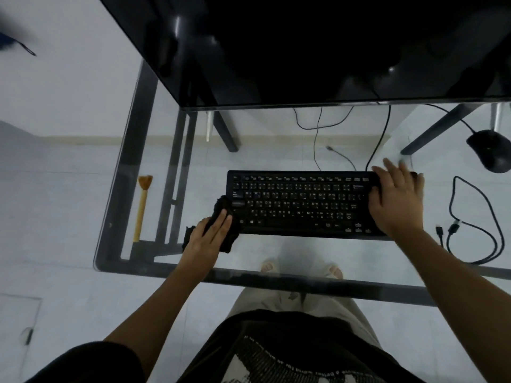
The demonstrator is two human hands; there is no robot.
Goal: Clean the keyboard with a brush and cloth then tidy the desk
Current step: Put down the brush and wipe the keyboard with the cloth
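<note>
A black keyboard (298, 204) lies on the glass desk (276, 252) in front of me. My left hand (206, 239) lies flat with straight fingers on a black cloth (222, 210), pressing it against the keyboard's left end. Over the keyboard's right end rests my right hand (395, 200), fingers spread and straight. A brush (142, 205) with a light wooden handle and tan bristles lies on the desk at the far left, bristles pointing away from me, apart from both hands.
A large dark monitor (304, 51) stands behind the keyboard. A black mouse (489, 153) sits at the far right, with a looped black cable (470, 222) nearer me. Thin cables run behind the keyboard. The desk's near edge is just beyond my legs.
</note>
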